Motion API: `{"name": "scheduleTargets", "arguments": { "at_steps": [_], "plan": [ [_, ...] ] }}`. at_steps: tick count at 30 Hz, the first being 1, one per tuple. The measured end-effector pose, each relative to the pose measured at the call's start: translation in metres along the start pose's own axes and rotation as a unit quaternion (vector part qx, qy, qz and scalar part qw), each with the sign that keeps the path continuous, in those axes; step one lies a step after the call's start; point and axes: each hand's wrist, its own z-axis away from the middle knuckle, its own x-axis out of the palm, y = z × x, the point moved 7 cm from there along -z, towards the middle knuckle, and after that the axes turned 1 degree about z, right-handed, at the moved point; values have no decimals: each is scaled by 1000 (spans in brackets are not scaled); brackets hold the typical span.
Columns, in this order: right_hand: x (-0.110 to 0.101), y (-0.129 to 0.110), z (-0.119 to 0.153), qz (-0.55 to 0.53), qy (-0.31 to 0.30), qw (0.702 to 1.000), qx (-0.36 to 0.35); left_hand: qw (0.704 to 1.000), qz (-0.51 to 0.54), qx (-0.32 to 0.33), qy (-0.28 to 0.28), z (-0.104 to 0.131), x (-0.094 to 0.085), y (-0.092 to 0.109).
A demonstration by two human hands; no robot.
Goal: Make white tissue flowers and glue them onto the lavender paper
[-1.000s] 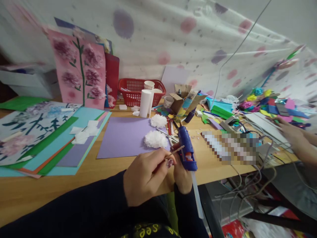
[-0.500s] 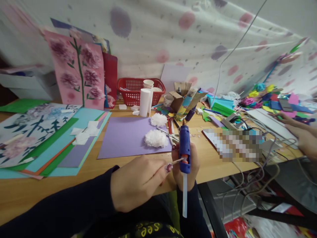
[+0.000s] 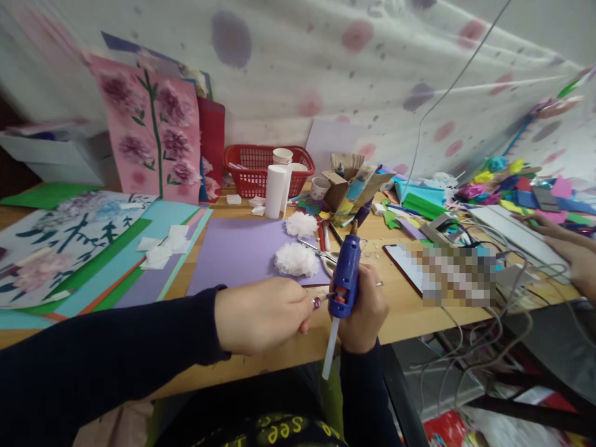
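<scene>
My right hand grips a blue hot glue gun, its nozzle pointing up and away from me. From its rear end sticks out a translucent glue stick. My left hand is closed in a pinch on a thin stick, whose tip reaches the opening in the gun's body. Much of that stick is hidden by my fingers. Beyond my hands, two fluffy white paper flowers lie on a purple sheet. Scissors rest beside them, partly behind the gun.
Coloured sheets cover the left side. A red basket, a white paper roll and a cardboard box stand behind. Tangled cables and a clipboard lie right, near another person's hand.
The glue gun has tilted, its nozzle leaning right and its glue stick swinging left. My left hand has risen slightly, keeping its pinch at the gun's opening. The view has shifted a little.
</scene>
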Motion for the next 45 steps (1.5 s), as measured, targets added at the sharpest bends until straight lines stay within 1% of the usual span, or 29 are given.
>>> {"name": "scheduleTargets", "arguments": {
  "at_steps": [3, 4, 6, 7, 8, 10, 11, 12, 14, 16, 18, 19, 21, 23, 25, 28, 30, 32, 35, 38, 40, 42, 45],
  "plan": [
    [2, 0, -2, 29, -19, 999, -18, 1000, 14, -11, -22, -6, 4, -5],
    [3, 0, -2, 33, -26, 999, -22, 999, 32, -25, -25, -8, 5, -7],
    [4, 1, -2, 35, -28, 999, -29, 989, 109, -89, -45, -8, 7, -13],
    [4, 2, -2, 31, -24, 999, -30, 975, 163, -136, -68, -7, 10, -17],
    [3, 2, -2, 23, -19, 999, -32, 953, 221, -185, -96, -4, 14, -20],
    [3, 2, -2, 2, -16, 999, -38, 891, 329, -273, -150, 3, 23, -25],
    [3, 2, -3, -6, -17, 999, -42, 860, 375, -301, -172, 6, 27, -26],
    [4, 1, -3, -11, -21, 999, -46, 831, 417, -316, -190, 8, 30, -25],
    [5, -1, -4, -10, -29, 998, -59, 778, 496, -324, -208, 11, 36, -24],
    [5, -2, -4, 6, -26, 997, -67, 732, 568, -318, -201, 12, 42, -22],
    [6, -2, -3, 24, -26, 997, -72, 699, 619, -313, -174, 11, 47, -20],
    [6, -2, -3, 29, -27, 997, -72, 689, 634, -314, -158, 11, 50, -19],
    [7, -1, -3, 29, -30, 997, -69, 682, 644, -321, -131, 12, 53, -17],
    [7, -1, -3, 22, -33, 997, -68, 688, 634, -333, -116, 12, 54, -16],
    [8, -1, -4, 11, -38, 997, -68, 703, 615, -340, -109, 12, 55, -16],
    [10, 2, -5, -10, -43, 998, -50, 737, 579, -334, -97, 11, 54, -19],
    [12, 5, -5, -31, -44, 998, -34, 767, 550, -320, -81, 8, 54, -20],
    [14, 8, -4, -60, -46, 997, -14, 801, 517, -297, -52, 5, 51, -21],
    [14, 12, -2, -97, -37, 994, 26, 853, 463, -240, -6, -1, 44, -17],
    [15, 10, -1, -128, -40, 990, 48, 896, 405, -183, 24, -4, 38, -13],
    [15, 9, -1, -145, -43, 987, 57, 918, 362, -156, 42, -5, 34, -12],
    [15, 9, -1, -152, -38, 985, 71, 934, 324, -135, 59, -6, 30, -11],
    [16, 10, -1, -165, -33, 982, 89, 945, 297, -116, 73, -7, 29, -9]
  ]
}}
